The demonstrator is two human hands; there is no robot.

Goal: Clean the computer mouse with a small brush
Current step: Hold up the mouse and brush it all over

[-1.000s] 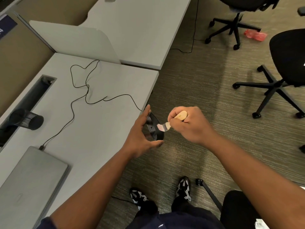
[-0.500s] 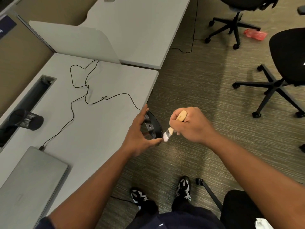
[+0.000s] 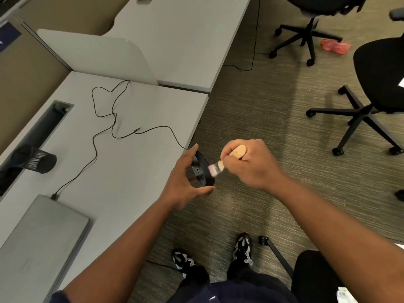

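Note:
My left hand [image 3: 182, 184] holds a black wired computer mouse [image 3: 202, 170] tilted on its side just past the desk's right edge, thumb under it and fingers over its top. Its thin black cable [image 3: 113, 125] loops back across the desk. My right hand [image 3: 249, 165] grips a small brush [image 3: 227, 160] by its pale wooden handle. The brush's light bristles touch the right side of the mouse.
A closed grey laptop [image 3: 37, 241] lies at the grey desk's [image 3: 122, 171] near left, with the cable plugged in by it. A black mesh cup [image 3: 35, 159] lies by the cable slot. Black office chairs [image 3: 371, 88] stand on the carpet at right. My feet are below.
The brush swept down along the mouse's lower edge, then came back up to its right side. My left hand kept the mouse in nearly the same place.

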